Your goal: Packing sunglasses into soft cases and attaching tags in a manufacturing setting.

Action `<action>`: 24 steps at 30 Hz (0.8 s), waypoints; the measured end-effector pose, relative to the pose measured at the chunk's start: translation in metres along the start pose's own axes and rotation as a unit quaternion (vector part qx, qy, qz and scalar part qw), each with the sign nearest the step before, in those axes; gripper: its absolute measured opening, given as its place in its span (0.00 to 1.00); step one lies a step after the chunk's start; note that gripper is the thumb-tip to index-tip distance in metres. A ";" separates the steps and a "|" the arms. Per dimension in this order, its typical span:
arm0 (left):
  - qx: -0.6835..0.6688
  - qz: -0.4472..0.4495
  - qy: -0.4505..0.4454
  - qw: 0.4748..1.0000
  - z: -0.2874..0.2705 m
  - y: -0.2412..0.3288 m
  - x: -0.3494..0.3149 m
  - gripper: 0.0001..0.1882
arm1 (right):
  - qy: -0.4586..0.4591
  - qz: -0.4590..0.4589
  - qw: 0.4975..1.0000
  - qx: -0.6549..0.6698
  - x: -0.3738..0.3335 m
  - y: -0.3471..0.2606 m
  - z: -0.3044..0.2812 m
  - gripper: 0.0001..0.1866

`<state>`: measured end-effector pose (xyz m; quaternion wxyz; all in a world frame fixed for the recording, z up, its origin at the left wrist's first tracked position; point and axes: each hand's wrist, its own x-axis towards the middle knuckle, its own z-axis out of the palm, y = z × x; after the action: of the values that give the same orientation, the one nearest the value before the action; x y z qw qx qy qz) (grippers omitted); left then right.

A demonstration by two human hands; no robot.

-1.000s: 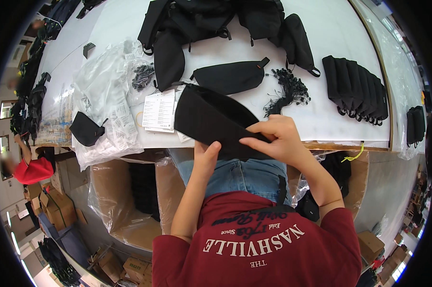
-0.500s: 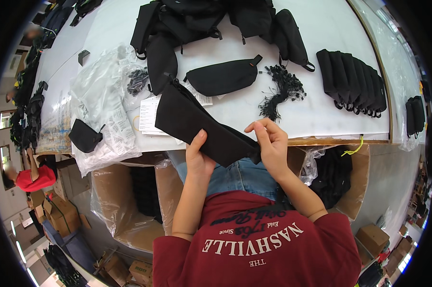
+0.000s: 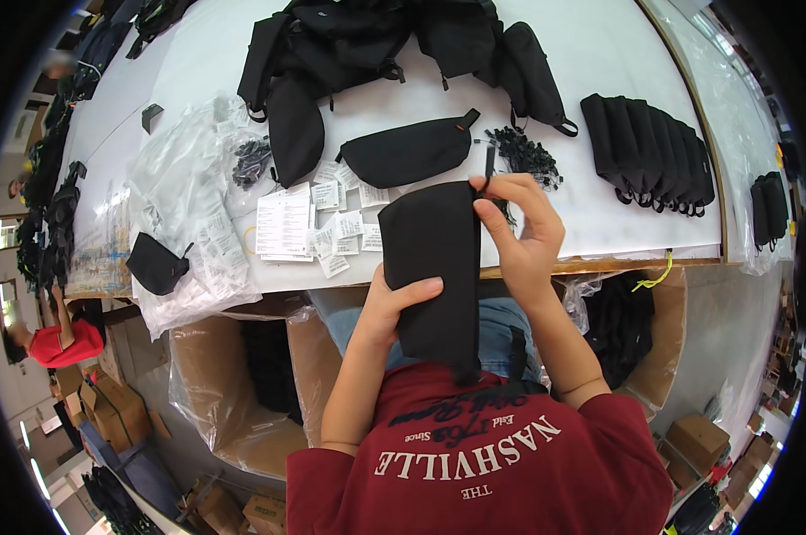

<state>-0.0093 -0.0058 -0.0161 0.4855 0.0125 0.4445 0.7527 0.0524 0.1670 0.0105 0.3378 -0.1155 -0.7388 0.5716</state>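
A black zippered pouch (image 3: pixel 429 241) hangs nearly upright before me, at the table's near edge. My left hand (image 3: pixel 397 305) is closed on its left side, thumb lying across the front and the other fingers hidden behind. At the pouch's upper right corner, my right hand (image 3: pixel 529 234) pinches a small black end, perhaps the zipper pull or a tab; the fingertips partly cover it. Beyond lies another flat black pouch (image 3: pixel 407 150). Next to my right fingertips is a bunch of black tag strings (image 3: pixel 528 156). White paper labels and sheets (image 3: pixel 285 223) lie to the left.
Several black pouches (image 3: pixel 648 152) stand in a row on the right of the white table (image 3: pixel 590 223). A pile of black bags (image 3: pixel 349 45) covers the far side. Clear plastic bags (image 3: pixel 184 196) and a small black pouch (image 3: pixel 157 264) lie left. Plastic-lined cartons (image 3: pixel 211 383) stand below.
The pouch has turned from a slant to nearly upright, uncovering the labels. My right hand has moved up from its lower right end to its top corner; my left hand still grips it.
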 end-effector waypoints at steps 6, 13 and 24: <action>-0.066 -0.038 0.049 0.996 0.005 0.001 0.000 0.24 | 0.024 0.026 0.999 -0.032 -0.007 -0.008 0.000 0.07; -0.032 -0.078 0.035 0.996 0.015 0.002 0.002 0.22 | 0.047 0.024 0.998 -0.026 -0.003 -0.009 -0.002 0.05; -0.048 -0.074 0.030 0.996 0.018 0.006 0.001 0.21 | -0.010 -0.008 1.000 -0.019 -0.010 -0.011 -0.004 0.07</action>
<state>-0.0059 0.0060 -0.0013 0.5267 -0.0664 0.4218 0.7350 0.0648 0.1609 0.0179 0.3329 -0.1105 -0.7538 0.5556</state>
